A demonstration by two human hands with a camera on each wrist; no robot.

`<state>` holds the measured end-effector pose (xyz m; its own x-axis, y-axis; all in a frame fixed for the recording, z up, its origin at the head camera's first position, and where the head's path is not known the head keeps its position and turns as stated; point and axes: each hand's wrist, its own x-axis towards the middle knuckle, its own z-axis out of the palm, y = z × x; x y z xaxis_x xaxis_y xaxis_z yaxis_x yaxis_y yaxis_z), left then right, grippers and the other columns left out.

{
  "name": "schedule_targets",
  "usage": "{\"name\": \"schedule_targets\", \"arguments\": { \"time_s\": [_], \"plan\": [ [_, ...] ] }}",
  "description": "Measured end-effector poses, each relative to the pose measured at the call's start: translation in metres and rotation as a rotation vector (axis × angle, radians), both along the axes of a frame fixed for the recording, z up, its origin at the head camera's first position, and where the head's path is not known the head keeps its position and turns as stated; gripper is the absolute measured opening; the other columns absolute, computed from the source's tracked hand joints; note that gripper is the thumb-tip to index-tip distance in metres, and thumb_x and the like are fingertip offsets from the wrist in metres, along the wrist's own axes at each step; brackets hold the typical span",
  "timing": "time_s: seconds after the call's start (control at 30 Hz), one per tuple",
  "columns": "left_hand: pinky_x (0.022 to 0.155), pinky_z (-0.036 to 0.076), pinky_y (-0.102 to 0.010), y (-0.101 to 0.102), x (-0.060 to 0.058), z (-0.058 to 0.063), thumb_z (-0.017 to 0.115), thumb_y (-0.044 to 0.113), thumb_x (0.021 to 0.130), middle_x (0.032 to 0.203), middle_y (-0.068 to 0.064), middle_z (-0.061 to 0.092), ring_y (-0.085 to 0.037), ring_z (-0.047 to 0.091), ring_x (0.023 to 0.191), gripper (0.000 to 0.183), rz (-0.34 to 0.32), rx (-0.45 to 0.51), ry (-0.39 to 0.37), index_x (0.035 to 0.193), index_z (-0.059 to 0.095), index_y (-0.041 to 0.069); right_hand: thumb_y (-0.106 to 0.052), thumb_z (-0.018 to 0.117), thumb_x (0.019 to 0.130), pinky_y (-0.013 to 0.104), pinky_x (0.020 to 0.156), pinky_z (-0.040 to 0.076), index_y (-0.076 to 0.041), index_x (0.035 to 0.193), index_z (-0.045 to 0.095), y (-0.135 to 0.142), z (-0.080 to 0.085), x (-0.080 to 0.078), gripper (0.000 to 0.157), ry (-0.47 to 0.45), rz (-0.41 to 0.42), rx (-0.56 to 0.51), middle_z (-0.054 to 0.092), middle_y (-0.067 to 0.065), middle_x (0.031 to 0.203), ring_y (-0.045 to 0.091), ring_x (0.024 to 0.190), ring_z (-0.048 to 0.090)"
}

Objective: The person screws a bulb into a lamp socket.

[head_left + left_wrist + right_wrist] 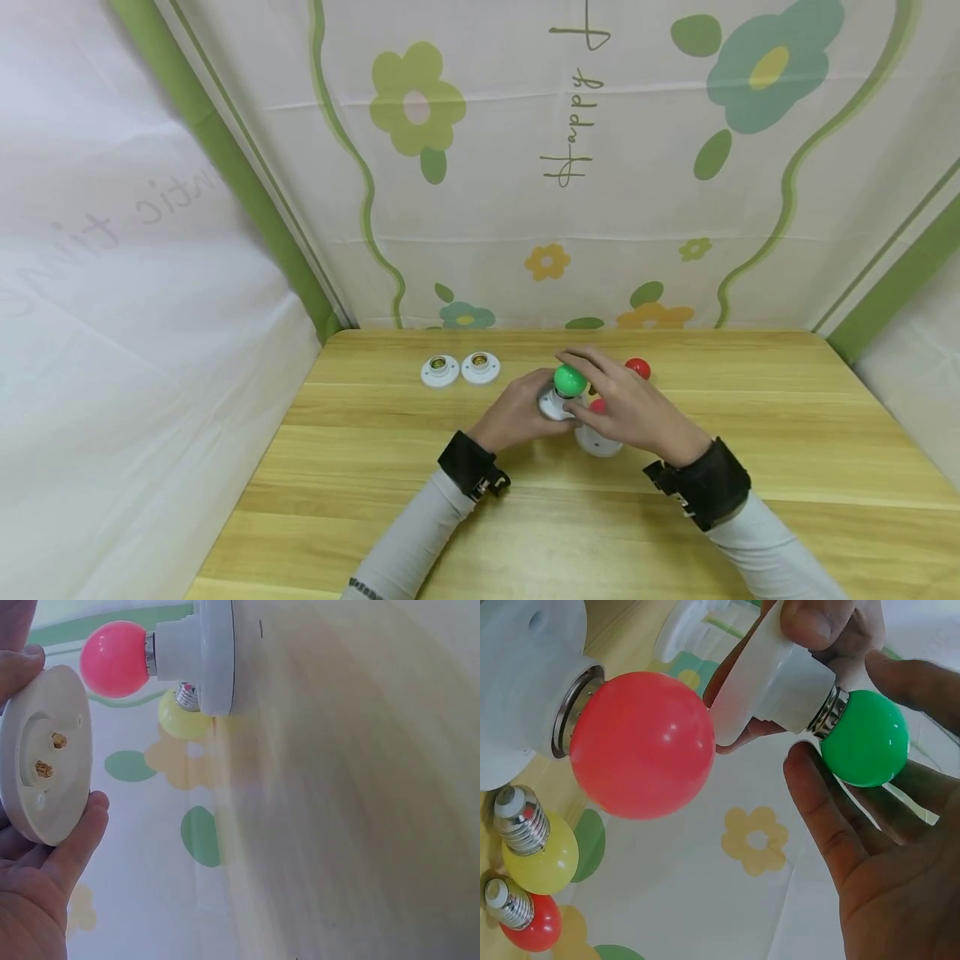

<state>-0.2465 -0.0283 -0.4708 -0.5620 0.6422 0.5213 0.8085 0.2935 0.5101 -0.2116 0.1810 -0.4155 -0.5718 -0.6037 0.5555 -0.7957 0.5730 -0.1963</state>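
My left hand (521, 412) grips a white round lamp holder (553, 406) by its rim, raised off the table. Two brass screws show on its underside in the left wrist view. A green light bulb (865, 739) sits in the holder's socket, with a strip of its metal cap visible. My right hand (626, 404) has thumb and fingers bent round the green bulb; finger contact is partly hidden. Close by on the table stands another white holder (600, 443) with a red-pink bulb (642, 745) fitted in it.
Two white lamp holders (480, 367) with bare sockets stand side by side at the back left. Behind my right hand lie a loose yellow bulb (544, 855) and a loose red bulb (638, 367). A flowered curtain (480, 208) hangs along the table's back edge.
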Motion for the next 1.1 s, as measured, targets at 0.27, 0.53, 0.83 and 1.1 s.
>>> {"name": "schedule_targets", "arguments": {
  "time_s": [0.27,0.53,0.83,1.1],
  "plan": [
    [0.095,0.047,-0.020,-0.0007,0.0006,0.0015,0.074,0.038,0.082,0.128,0.002,0.057,-0.005,0.052,0.116,0.067,0.007,0.003,-0.003,0.139,0.045,0.017,-0.015,0.069,0.083,0.038,0.088,0.054,-0.010,0.140,0.049,-0.0001,0.0009,0.0009,0.061,0.009,0.018,0.005,0.051,0.006,0.137,0.019,0.117,0.053],
    [0.094,0.047,-0.019,-0.0012,0.0005,0.0009,0.075,0.035,0.082,0.128,0.001,0.056,-0.006,0.052,0.115,0.068,0.000,-0.006,-0.015,0.140,0.043,0.017,-0.018,0.070,0.083,0.035,0.079,0.057,-0.012,0.138,0.052,0.0005,0.0003,-0.0006,0.058,0.033,0.027,0.005,0.054,0.008,0.131,0.019,0.108,0.058],
    [0.093,0.047,-0.018,-0.0003,0.0015,0.0017,0.074,0.037,0.082,0.128,0.003,0.056,-0.005,0.052,0.114,0.068,-0.002,-0.009,-0.014,0.140,0.043,0.019,-0.022,0.076,0.082,0.030,0.075,0.057,-0.016,0.136,0.054,0.0019,0.0035,-0.0001,0.059,0.023,0.028,0.004,0.054,0.007,0.125,0.015,0.098,0.059],
    [0.094,0.047,-0.019,-0.0005,0.0015,0.0016,0.073,0.037,0.083,0.127,0.002,0.056,-0.005,0.052,0.115,0.066,-0.014,-0.008,-0.015,0.139,0.043,0.019,-0.027,0.077,0.081,0.033,0.079,0.057,-0.014,0.140,0.049,0.0011,0.0022,0.0002,0.066,-0.003,0.025,-0.014,0.049,0.007,0.134,0.019,0.108,0.056]
  ]
}}
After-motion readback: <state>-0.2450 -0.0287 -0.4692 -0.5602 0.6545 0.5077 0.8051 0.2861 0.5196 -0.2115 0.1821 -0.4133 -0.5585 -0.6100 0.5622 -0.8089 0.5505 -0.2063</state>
